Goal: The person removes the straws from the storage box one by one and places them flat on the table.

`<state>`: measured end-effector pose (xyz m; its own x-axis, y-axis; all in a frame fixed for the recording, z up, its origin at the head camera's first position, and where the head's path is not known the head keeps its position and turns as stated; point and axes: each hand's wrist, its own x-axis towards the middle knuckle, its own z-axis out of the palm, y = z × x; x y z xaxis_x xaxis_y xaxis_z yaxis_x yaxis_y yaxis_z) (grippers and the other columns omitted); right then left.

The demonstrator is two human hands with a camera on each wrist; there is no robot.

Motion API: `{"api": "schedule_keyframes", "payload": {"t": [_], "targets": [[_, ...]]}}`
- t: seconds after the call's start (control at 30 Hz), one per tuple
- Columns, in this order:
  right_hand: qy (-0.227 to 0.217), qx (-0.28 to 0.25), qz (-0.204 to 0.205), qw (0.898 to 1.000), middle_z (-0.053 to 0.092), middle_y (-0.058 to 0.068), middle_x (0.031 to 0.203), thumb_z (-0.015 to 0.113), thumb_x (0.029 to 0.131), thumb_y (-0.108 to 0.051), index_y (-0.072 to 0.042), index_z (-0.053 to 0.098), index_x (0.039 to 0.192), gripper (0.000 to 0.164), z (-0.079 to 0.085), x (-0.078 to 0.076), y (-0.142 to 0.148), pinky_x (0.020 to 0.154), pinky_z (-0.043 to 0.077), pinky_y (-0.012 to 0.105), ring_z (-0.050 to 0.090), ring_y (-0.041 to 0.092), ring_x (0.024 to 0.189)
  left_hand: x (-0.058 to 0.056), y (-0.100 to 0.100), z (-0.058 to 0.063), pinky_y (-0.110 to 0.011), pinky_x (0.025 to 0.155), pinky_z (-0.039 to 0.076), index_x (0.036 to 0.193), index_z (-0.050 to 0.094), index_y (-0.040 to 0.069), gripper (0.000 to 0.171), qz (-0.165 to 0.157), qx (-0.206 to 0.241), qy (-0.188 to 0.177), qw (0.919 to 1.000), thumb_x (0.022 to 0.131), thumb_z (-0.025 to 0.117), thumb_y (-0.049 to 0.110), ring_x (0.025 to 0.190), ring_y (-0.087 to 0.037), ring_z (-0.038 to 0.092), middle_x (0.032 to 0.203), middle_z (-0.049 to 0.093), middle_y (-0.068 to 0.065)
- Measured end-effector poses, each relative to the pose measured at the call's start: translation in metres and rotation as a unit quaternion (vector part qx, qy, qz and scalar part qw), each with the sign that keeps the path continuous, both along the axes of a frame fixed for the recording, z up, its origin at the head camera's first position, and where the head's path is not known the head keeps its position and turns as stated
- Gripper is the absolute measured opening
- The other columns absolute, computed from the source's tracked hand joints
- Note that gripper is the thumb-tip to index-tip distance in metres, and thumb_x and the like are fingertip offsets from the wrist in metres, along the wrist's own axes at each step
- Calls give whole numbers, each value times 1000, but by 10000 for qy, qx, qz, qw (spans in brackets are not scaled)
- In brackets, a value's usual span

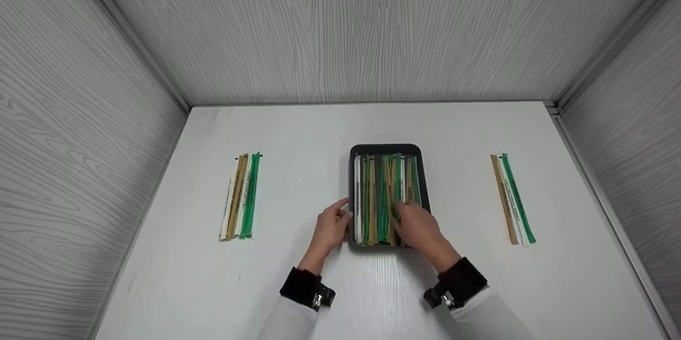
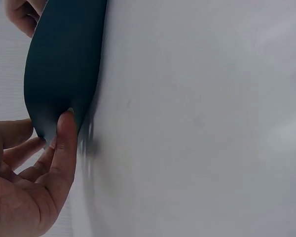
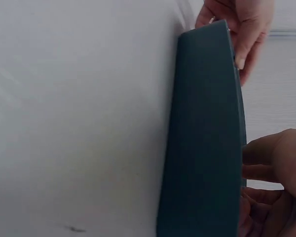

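Observation:
A black rectangular tray (image 1: 385, 148) holds several slim wrapped sticks (image 1: 372, 196) in green, brown and white, lying lengthwise side by side. My left hand (image 1: 332, 227) grips the tray's near left corner; in the left wrist view its fingers (image 2: 64, 143) lie against the outer wall and its thumb is at the rim. Over the near right part of the tray, my right hand (image 1: 420, 225) reaches in with its fingertips among the sticks. The tray wall (image 3: 204, 123) hides those fingertips in the right wrist view, and whether they pinch a stick cannot be told.
Left on the white table (image 1: 298, 138) lies a row of several wrapped sticks (image 1: 242, 196) in white, brown and green. At the right lie three more sticks (image 1: 512, 199), one brown, one white, one green. Grey wood-grain panels (image 1: 340, 31) enclose the back and sides.

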<state>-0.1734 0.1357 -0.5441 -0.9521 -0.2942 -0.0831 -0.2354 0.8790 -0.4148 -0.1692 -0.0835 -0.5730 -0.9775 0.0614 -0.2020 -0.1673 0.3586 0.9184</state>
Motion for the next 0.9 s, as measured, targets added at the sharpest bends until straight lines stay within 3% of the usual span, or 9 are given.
{"api": "schedule_keyframes", "payload": {"t": [0.07, 0.23, 0.4, 0.57, 0.73, 0.9], "targets": [[36, 123, 54, 9999, 63, 21, 108, 64, 95, -12, 4, 59, 127, 37, -5, 0, -4, 68, 54, 40, 64, 31, 90, -1, -1, 0, -32, 58, 53, 142, 50, 4, 44, -51, -184, 110, 9998, 100, 55, 10, 73, -15, 61, 95, 62, -6], [-28, 104, 56, 9999, 62, 22, 99, 62, 94, -6, 11, 51, 130, 42, -13, -1, -8, 58, 53, 36, 64, 28, 77, -1, -2, 0, -30, 57, 53, 141, 51, 3, 44, -142, -245, 130, 9995, 98, 57, 8, 70, -14, 63, 93, 63, -6], [-193, -199, -73, 9996, 59, 11, 75, 61, 92, -3, 15, 44, 135, 50, -14, -3, -8, 49, 47, 32, 57, 18, 59, -2, -3, 0, -30, 57, 53, 142, 50, 4, 46, -115, -259, 142, 9995, 97, 58, 8, 71, -15, 64, 93, 63, -7], [-375, -698, -340, 9963, 55, 4, 64, 60, 91, -2, 14, 37, 141, 57, -8, -3, 1, 52, 47, 32, 55, 15, 55, -2, -2, 2, -30, 62, 53, 142, 51, 5, 46, -74, -403, 191, 9990, 97, 60, 8, 76, -14, 64, 93, 64, -6], [-413, -1065, -528, 9921, 56, 4, 69, 60, 91, -3, 12, 38, 142, 57, 5, 0, 18, 54, 48, 32, 55, 14, 58, -1, -2, 2, -29, 61, 52, 141, 51, 5, 46, -69, -430, 96, 9990, 97, 60, 8, 75, -15, 64, 92, 64, -6], [-245, -1297, -673, 9890, 62, 12, 83, 59, 91, -3, 13, 40, 141, 55, 20, 0, 37, 58, 48, 33, 54, 16, 62, -1, -2, 2, -29, 61, 52, 141, 52, 4, 45, -72, -399, 142, 9991, 97, 59, 8, 75, -15, 63, 92, 64, -7]]}}
